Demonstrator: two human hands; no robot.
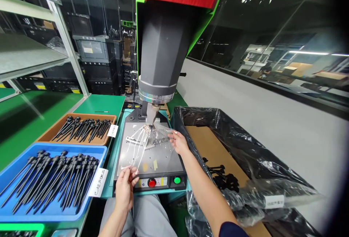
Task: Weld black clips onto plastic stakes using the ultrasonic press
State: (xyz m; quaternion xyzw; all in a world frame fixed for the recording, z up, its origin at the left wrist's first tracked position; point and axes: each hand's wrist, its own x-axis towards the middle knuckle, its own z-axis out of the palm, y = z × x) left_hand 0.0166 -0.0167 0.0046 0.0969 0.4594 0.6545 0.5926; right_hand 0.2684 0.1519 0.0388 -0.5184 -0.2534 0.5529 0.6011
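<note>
A clear plastic sheet [139, 144] is stretched over the grey metal plate [163, 160] of a press, bunched around the tip of the press's metal horn [152, 114]. My left hand [127, 182] pinches its near edge at the plate's front left. At the right of the horn, my right hand [178, 141] has its fingers closed on the sheet's other side. Under the film lies a small metal fixture [136, 141]. Below the plate, a red button [151, 182] and a green button [177, 180] sit on the front panel.
Blue [102, 153] and orange [81, 143] trays of black stemmed parts stand at left. A black-lined box [218, 115] with cardboard and black parts is at right. The press head [163, 44] hangs above the plate; a metal rack [68, 40] rises at left.
</note>
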